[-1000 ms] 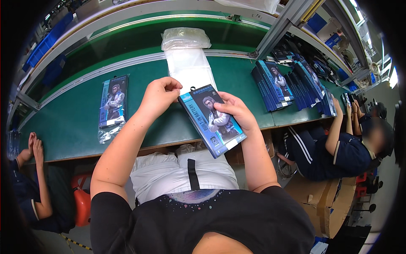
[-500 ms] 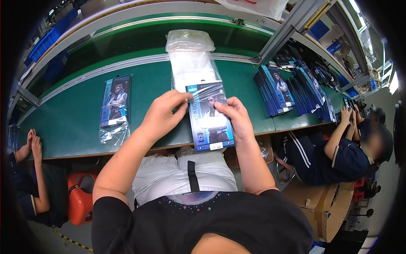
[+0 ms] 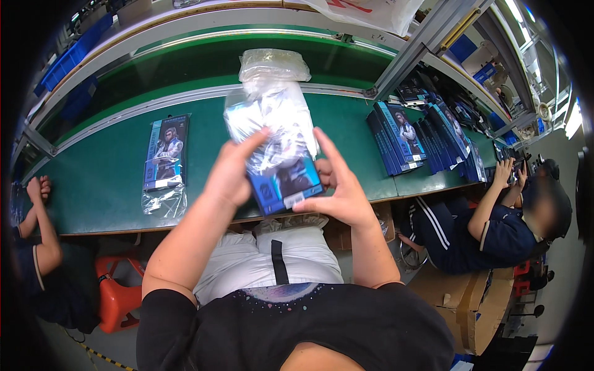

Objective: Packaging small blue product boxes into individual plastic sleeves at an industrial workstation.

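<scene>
Flat blue retail box [image 3: 286, 188] w/ a figure printed on front, held above near edge of green bench [image 3: 99, 185], approx. centre of scene. Clear plastic sleeve [image 3: 272, 123] is drawn over its far end, covering most of the box; near blue end still bare. Box tilted, near end lower. Left hand [image 3: 232, 176] grips left side, right hand [image 3: 340, 191] the right.

Blue box [image 3: 281, 185] turned upright from its tilt, clear plastic bag [image 3: 272, 123] now over its top, both hands raised nearer the camera
</scene>
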Demonstrator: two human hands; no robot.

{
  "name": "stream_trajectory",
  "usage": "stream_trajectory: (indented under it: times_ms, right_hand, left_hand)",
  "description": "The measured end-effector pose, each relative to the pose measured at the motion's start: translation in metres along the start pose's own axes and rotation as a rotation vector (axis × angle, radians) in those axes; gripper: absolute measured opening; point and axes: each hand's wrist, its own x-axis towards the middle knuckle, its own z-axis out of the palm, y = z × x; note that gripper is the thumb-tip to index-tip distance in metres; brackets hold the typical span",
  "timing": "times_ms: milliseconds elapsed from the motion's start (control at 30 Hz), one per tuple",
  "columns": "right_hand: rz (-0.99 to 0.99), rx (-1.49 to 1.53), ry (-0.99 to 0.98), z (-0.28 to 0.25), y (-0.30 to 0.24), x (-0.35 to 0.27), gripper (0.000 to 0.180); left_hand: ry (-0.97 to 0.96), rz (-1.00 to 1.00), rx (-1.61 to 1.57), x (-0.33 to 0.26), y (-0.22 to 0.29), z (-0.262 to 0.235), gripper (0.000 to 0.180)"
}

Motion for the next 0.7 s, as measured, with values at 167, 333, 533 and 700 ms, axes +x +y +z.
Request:
stream_trajectory:
  times_ms: [167, 333, 533, 700]
  right_hand:
    - [-0.65, -0.395, 0.643, 0.002, -0.004, -0.006, 0.049]
    - [-0.724, -0.412, 0.572, 0.01, -0.03, -0.02, 0.019]
    - [-0.776, -0.477, -0.023, 0.04, -0.023, -0.009, 0.038]
    - [-0.674, -0.693, 0.4, -0.026, -0.027, -0.001, 0.049]
  left_hand:
    - [-0.41, -0.231, 0.089, -0.039, -0.031, 0.028, 0.043]
    - [-0.404, -0.266, 0.097, -0.038, -0.017, 0.017, 0.048]
    - [-0.227, -0.257, 0.144, -0.045, -0.004, 0.003, 0.042]
    - [0.112, 0.771, 0.94, -0.05, 0.038, -0.024, 0.046]
